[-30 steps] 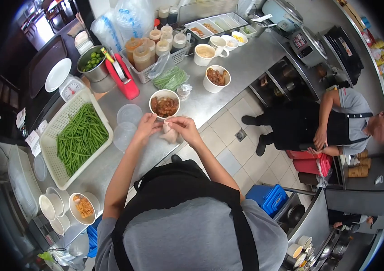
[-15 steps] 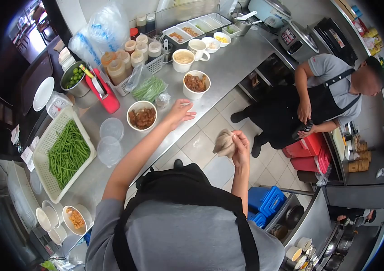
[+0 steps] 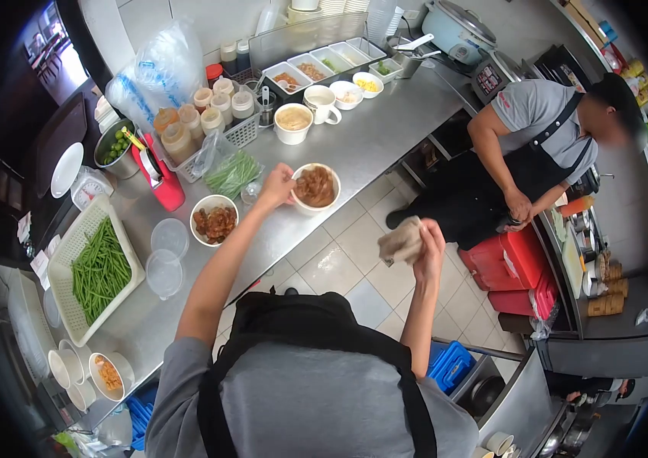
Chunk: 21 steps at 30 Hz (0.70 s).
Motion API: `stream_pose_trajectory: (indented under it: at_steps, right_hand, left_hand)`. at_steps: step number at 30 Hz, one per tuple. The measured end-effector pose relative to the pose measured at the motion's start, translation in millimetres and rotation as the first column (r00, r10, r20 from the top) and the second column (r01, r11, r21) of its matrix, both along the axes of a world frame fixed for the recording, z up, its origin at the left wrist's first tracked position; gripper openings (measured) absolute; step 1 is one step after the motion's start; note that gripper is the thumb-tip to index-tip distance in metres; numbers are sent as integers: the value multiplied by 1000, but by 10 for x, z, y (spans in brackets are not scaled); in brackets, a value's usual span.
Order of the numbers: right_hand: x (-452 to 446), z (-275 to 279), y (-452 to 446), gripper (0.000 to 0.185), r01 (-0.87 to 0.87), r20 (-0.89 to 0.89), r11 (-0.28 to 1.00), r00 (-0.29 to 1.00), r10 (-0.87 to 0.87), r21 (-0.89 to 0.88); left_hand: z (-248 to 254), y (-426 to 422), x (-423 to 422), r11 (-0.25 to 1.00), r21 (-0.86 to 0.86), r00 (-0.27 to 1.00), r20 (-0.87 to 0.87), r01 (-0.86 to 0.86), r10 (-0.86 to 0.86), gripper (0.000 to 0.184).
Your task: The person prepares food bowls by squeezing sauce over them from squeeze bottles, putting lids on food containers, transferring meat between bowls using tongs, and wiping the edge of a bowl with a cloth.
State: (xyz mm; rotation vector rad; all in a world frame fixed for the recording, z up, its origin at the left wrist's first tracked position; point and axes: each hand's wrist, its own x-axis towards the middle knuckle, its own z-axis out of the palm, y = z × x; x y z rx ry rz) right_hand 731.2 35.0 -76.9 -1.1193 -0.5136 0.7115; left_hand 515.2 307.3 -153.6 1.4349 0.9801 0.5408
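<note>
My left hand [image 3: 279,185] grips the left rim of a white paper bowl [image 3: 333,196] near the counter's front edge. Brown saucy pieces of food [image 3: 313,185] fill this bowl. In my right hand [image 3: 430,243], raised over the floor to the right, a crumpled greyish-beige cloth [image 3: 399,243] is pinched between closed fingers. A second white bowl [image 3: 196,232] with similar brown food stands to the left of my left hand. Behind that hand lie a plastic bag of cut green vegetables [image 3: 234,174] and a cup of pale food [image 3: 293,122].
A co-worker [image 3: 537,153] in a black apron stands at the right. A basket of green beans [image 3: 101,267], clear lids [image 3: 165,272] and squeeze bottles [image 3: 179,141] are on the steel counter [image 3: 385,118]. Food trays [image 3: 310,70] line the back; a red bin [image 3: 503,256] sits behind the co-worker.
My left hand has reached the bowl and taken hold of its rim; the bowl has come closer to the front edge. The cloth in my right hand has turned. The view has shifted slightly.
</note>
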Motion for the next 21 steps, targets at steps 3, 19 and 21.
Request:
stream_pose_trajectory:
  at_steps: [3, 19, 21]
  right_hand:
    - [132, 42, 570, 13, -127, 234, 988, 961, 145, -89]
    - [-307, -241, 2361, 14, -606, 757, 594, -19, 653, -528]
    - [-264, -240, 2323, 14, -618, 765, 589, -31, 643, -521]
  left_hand:
    - [171, 126, -200, 960, 198, 971, -171, 199, -166, 19]
    - [187, 300, -288, 953, 27, 925, -249, 303, -287, 16]
    - [209, 265, -293, 956, 24, 925, -264, 291, -275, 20]
